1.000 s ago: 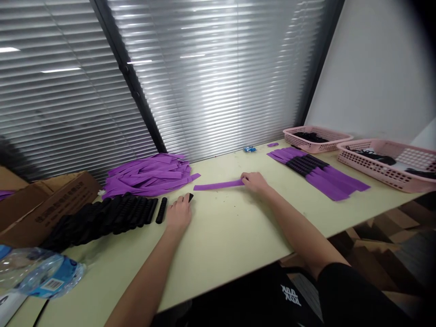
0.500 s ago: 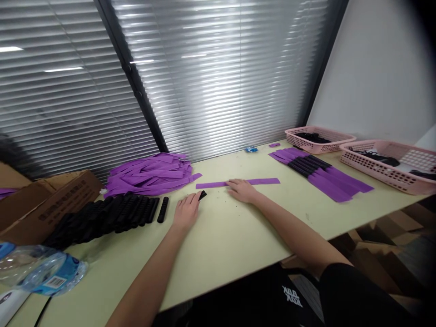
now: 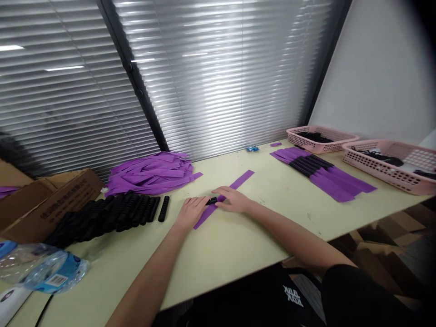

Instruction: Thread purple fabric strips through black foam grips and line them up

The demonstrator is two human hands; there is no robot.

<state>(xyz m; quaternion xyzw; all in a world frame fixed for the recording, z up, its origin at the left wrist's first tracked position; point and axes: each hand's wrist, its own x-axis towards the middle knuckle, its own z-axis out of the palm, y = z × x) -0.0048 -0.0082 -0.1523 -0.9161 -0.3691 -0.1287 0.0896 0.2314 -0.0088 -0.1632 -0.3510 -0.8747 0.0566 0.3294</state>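
A purple strip (image 3: 242, 180) lies slantwise on the table in front of me. My left hand (image 3: 192, 213) is closed over a black ribbed tube (image 3: 211, 200), most of it hidden under the fingers. The tube's visible end rests across the strip's middle. From the other side, my right hand (image 3: 235, 200) curls its fingers over the strip, right at that end. Whether the right fingertips also touch the tube is hard to see.
Left of me lie a heap of purple strips (image 3: 150, 172), a row of black tubes (image 3: 116, 212), a cardboard box (image 3: 64, 202) and a plastic bottle (image 3: 54, 272). At right are purple strips with black tubes on them (image 3: 332, 186) and two pink baskets (image 3: 388, 175).
The purple strip has turned from lying crosswise to a slant and come nearer. My left hand has brought the black tube right onto it, and my right hand has moved slightly towards me.
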